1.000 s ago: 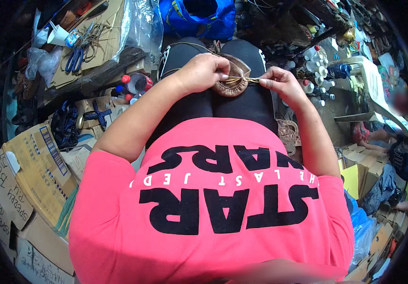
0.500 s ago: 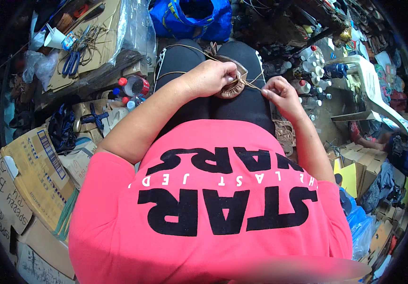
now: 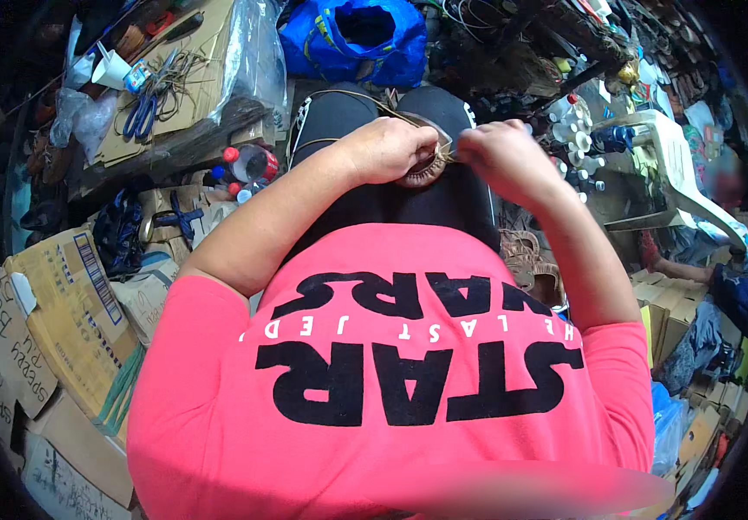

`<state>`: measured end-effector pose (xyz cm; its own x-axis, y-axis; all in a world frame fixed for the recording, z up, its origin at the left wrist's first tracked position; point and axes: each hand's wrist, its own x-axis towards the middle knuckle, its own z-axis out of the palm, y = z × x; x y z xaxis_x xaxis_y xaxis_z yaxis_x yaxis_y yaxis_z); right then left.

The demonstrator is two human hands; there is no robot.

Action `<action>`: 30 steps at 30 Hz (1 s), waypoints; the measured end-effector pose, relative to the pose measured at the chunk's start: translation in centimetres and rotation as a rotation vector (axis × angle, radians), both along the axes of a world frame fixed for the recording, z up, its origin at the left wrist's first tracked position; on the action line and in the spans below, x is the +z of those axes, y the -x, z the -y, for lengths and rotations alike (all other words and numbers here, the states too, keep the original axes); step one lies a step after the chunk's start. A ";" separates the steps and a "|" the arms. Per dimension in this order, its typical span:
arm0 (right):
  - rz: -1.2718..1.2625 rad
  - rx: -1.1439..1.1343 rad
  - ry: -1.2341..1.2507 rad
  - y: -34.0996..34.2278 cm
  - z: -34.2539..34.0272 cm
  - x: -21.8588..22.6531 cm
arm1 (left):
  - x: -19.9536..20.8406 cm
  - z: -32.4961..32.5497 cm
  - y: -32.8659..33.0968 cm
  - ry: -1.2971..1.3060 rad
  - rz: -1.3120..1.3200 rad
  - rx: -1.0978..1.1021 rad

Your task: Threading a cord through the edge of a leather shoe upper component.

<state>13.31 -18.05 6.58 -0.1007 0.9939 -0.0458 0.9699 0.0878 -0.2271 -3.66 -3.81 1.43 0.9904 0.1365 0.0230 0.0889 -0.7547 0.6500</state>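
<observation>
On my lap lies a brown leather shoe [image 3: 426, 172] with a gathered, stitched toe. My left hand [image 3: 396, 149] is closed on its edge, the fingertips tucked in at the opening. Beside the shoe's right side is my right hand [image 3: 506, 160], its fingers bunched and somewhat smeared by motion. A thin tan cord [image 3: 452, 156] shows between the shoe and these fingers, which look pinched on it. More cord [image 3: 339, 93] loops across my left thigh. The far part of the shoe is partly hidden by my hands.
A blue bag [image 3: 296, 35] stands beyond my knees. At left, a cardboard-topped bench [image 3: 192, 78] bears scissors [image 3: 141, 114] and cord scraps. Several bottles [image 3: 575, 134] and a white plastic chair [image 3: 664, 165] stand at right. Cardboard boxes [image 3: 62, 321] flank me on the left.
My right hand has come in from the right, up against the shoe, and turned; the cord stretched to it before is now mostly hidden. My left hand stays on the shoe.
</observation>
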 end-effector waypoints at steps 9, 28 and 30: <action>-0.089 -0.040 0.005 -3.1 2.3 -2.8 | 0.2 -3.8 6.1 -0.211 0.147 0.022; -0.511 -0.415 0.247 -3.5 6.6 -1.7 | 5.9 -6.9 12.9 -0.325 0.146 0.257; -0.451 -0.651 0.154 -8.9 11.3 -3.0 | 6.4 -14.5 20.2 -0.379 0.208 0.595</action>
<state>22.23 -29.37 3.54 0.4550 0.8454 -0.2797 0.6277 -0.5273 -0.5726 -23.87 10.72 7.79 0.7214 0.5947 0.3549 0.4566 -0.7937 0.4020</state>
